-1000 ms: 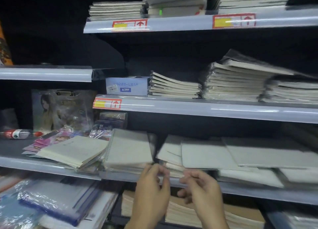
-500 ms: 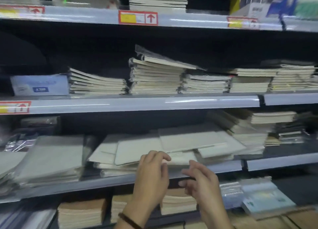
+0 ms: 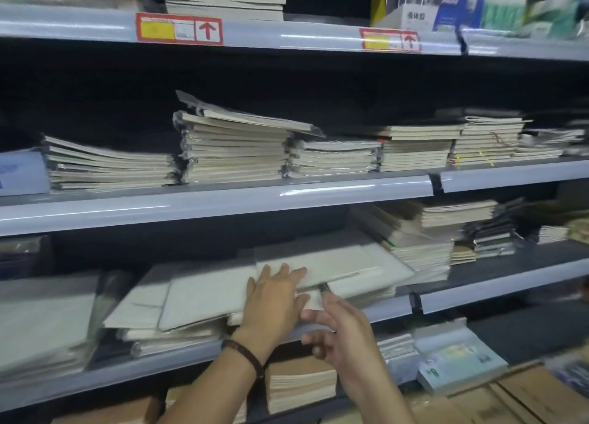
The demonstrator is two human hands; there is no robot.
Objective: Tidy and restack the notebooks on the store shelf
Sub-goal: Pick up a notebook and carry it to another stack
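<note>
Notebooks (image 3: 204, 296) lie fanned across the lower shelf (image 3: 390, 307). Left hand (image 3: 274, 299) rests flat on the covers, fingers straight. Right hand (image 3: 342, 331) is loosely curled and empty (somewhat blurred). Best to pin with the left and square the front edges with the right.

Shelf (image 3: 143, 368) carrying splayed notebooks (image 3: 204, 293); taller stacks (image 3: 427, 248) right of them; upper shelf (image 3: 223, 202) above them bears piles (image 3: 236, 155).
</note>
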